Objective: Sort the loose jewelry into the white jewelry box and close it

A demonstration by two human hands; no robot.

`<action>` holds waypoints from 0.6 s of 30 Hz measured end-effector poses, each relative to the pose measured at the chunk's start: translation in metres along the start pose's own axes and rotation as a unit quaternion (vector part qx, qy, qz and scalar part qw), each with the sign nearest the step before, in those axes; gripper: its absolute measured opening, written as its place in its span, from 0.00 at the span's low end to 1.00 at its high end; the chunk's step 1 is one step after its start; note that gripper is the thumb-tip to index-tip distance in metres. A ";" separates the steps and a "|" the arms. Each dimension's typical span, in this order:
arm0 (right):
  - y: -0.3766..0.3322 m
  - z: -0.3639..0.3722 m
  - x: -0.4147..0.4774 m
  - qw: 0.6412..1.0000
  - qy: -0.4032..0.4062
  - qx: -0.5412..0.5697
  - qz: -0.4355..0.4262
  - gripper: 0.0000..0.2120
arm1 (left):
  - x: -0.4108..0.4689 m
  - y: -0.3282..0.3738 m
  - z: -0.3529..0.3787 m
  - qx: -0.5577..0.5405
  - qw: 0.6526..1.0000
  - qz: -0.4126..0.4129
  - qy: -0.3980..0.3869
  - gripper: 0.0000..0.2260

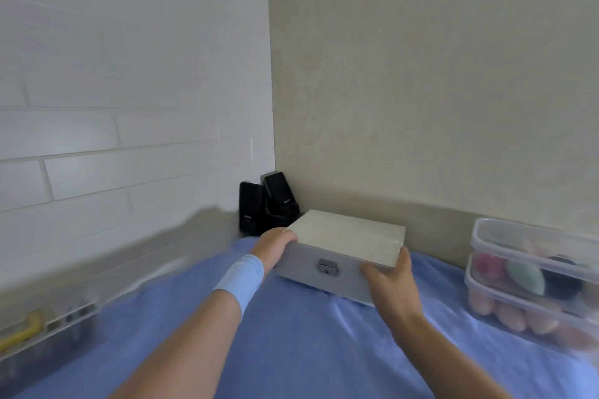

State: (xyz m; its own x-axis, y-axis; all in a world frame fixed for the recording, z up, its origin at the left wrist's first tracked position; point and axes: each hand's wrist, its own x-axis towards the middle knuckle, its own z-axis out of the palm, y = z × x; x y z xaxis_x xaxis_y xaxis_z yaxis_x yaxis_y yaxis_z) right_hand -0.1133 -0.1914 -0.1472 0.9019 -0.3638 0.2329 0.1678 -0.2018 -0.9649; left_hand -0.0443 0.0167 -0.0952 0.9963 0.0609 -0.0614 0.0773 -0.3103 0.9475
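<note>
The white jewelry box (346, 238) rests on the blue cloth near the back wall, lid down, with a small metal clasp (327, 267) on its front face. My left hand (275, 244) grips the box's left side, fingers curled over the lid's corner. My right hand (390, 282) holds the front right corner, thumb on the lid edge. No loose jewelry is visible anywhere in view.
Two black speakers (264, 204) stand in the corner behind the box. Stacked clear plastic containers (531, 272) with coloured sponges sit at the right. A clear organiser (42, 330) with a yellow item lies at the left, blurred. Blue cloth (308, 343) covers the surface.
</note>
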 end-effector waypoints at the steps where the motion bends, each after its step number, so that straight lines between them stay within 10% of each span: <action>1: 0.003 0.000 0.000 1.000 0.011 -0.013 -0.001 0.30 | 0.004 0.000 0.005 -0.001 1.000 0.012 -0.021 0.09; 7: 0.010 -0.001 0.007 0.996 0.031 -0.083 -0.015 0.36 | 0.018 -0.029 0.004 -0.016 0.994 0.077 -0.070 0.37; 18: 0.019 0.006 0.012 0.993 0.024 -0.111 -0.028 0.41 | 0.021 -0.035 0.012 0.102 0.984 0.142 0.040 0.30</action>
State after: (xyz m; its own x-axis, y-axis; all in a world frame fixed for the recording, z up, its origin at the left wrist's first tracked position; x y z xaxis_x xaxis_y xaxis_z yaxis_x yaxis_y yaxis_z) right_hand -0.0971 -0.1939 -0.1637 0.8724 -0.3892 0.2957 0.1194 -0.4169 -0.9011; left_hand -0.0258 0.0176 -0.1334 0.9731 0.0169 0.2297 -0.1894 -0.5083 0.8401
